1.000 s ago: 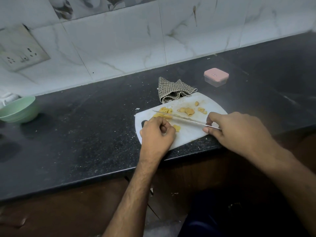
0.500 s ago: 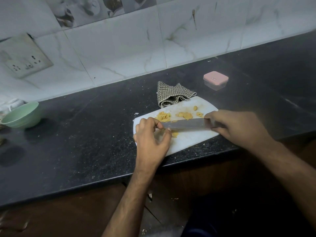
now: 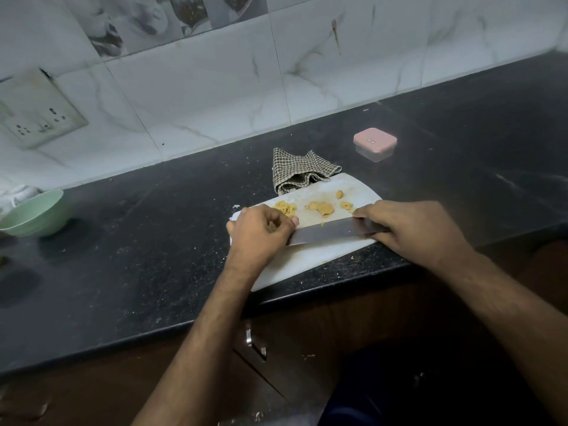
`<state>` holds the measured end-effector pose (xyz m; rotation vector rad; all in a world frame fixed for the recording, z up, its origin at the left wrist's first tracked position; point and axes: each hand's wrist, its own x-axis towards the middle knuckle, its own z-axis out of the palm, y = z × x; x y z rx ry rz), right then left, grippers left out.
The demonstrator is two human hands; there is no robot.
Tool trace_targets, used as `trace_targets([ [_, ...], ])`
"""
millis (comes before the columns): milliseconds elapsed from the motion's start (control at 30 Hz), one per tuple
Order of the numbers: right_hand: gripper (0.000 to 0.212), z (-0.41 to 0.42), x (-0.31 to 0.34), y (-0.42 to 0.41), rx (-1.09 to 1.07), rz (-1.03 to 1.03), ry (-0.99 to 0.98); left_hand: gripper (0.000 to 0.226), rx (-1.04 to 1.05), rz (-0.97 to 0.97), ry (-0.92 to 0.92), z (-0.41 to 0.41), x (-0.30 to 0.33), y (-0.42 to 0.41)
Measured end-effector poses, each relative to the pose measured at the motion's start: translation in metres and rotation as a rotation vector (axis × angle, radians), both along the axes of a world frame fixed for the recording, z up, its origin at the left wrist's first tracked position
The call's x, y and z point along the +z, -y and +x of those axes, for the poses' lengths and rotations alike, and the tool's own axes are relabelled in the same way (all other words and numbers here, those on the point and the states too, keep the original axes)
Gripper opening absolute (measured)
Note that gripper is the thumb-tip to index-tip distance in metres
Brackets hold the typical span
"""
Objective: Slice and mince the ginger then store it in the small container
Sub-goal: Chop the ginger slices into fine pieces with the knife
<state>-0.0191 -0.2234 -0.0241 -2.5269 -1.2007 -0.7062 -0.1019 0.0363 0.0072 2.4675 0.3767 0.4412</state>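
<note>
Right hand is gripping knife flat-side up; left hand, fingers curled, is prob. pinching ginger bits off blade onto cutting board.

dim, cool indoor light, brightest on the white marble wall tiles at the far side. the black countertop swallows detail and shows faint sheen at far right. the near cabinet front sinks into shadow. wide-angle bending curves the counter edge. soft, slightly noisy overall; the green bowl at far left is smeared.
</note>
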Motion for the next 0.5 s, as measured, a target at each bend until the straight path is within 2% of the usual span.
trace_targets([
  [133,0.051,0.001,-0.001,-0.004,-0.040,0.039,-0.047,0.018,0.108,-0.015,0.143,0.001,0.000,-0.011],
  [233,0.055,0.003,0.000,-0.004,-0.117,0.055,-0.133,0.021,0.147,-0.065,0.256,-0.001,-0.005,-0.011],
  [400,0.024,0.000,0.003,-0.004,-0.197,0.021,-0.180,0.011,0.124,-0.119,0.284,0.003,-0.016,-0.015],
  [500,0.021,0.001,0.004,-0.005,-0.208,-0.016,-0.173,0.018,0.051,-0.057,0.322,0.002,-0.021,-0.013],
])
